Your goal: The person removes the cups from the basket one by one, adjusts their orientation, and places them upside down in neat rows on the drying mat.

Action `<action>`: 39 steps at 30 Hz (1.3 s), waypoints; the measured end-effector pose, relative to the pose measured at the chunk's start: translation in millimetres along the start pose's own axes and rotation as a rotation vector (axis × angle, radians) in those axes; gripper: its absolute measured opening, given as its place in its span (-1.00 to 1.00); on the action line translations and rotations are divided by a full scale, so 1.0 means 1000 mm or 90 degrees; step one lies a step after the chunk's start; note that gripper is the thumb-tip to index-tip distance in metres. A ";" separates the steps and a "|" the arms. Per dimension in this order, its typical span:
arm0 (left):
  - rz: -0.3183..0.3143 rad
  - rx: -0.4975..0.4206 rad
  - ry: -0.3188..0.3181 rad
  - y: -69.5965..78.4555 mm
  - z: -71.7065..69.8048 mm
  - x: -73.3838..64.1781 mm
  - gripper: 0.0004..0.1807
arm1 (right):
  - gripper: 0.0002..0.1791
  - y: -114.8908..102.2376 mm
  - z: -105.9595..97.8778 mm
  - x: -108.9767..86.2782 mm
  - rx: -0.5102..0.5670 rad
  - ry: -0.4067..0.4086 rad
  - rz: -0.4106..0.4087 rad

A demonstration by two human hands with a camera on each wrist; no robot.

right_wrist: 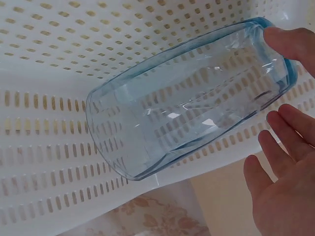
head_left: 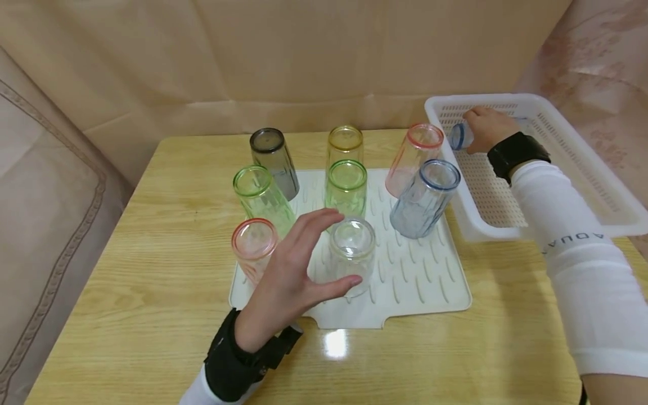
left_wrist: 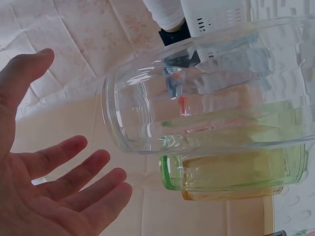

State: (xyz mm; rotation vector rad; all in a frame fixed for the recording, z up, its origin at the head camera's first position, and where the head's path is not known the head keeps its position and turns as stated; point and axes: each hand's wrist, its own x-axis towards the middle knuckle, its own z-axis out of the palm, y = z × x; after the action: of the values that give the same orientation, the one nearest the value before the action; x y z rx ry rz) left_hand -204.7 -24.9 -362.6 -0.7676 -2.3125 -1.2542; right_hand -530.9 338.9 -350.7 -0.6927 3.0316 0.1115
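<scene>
In the head view my left hand (head_left: 293, 264) reaches around an upturned clear glass (head_left: 352, 247), thumb and fingers spread on either side. The left wrist view shows those fingers apart from the clear glass (left_wrist: 206, 93). My right hand (head_left: 491, 130) is inside the white basket (head_left: 483, 229), at a pale blue glass (head_left: 462, 136). In the right wrist view this blue glass (right_wrist: 182, 103) lies tilted along the slotted wall. My right thumb (right_wrist: 288, 42) overlaps its thick base end, and the other fingers are extended just beside its edge, loosely spread.
On a white ridged drying mat (head_left: 415, 287) stand several upturned glasses: black (head_left: 275, 160), amber (head_left: 345, 143), red (head_left: 417, 154), blue (head_left: 424, 199), green (head_left: 263, 197) and another red (head_left: 253, 247). Another green glass (head_left: 346, 185) stands just behind the clear one.
</scene>
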 end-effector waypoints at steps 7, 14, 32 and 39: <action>0.001 0.007 -0.001 -0.002 -0.003 0.001 -0.16 | -0.23 -0.003 -0.001 0.008 -0.005 0.000 0.009; -0.002 0.000 -0.004 -0.002 -0.004 -0.001 -0.15 | -0.31 -0.011 0.000 0.008 -0.026 -0.023 0.030; 0.000 -0.002 0.005 -0.003 -0.008 -0.001 -0.14 | -0.23 0.005 0.025 0.026 -0.070 -0.101 -0.009; 0.001 -0.003 -0.001 -0.003 -0.007 0.002 -0.14 | -0.38 0.005 0.018 0.010 -0.058 -0.057 -0.086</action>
State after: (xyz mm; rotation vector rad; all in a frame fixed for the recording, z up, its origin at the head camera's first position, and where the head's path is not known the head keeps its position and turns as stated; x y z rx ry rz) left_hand -207.7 -32.0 -360.1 -0.7718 -2.3116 -1.2590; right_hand -541.6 340.7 -368.4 -0.8709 2.9002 0.2712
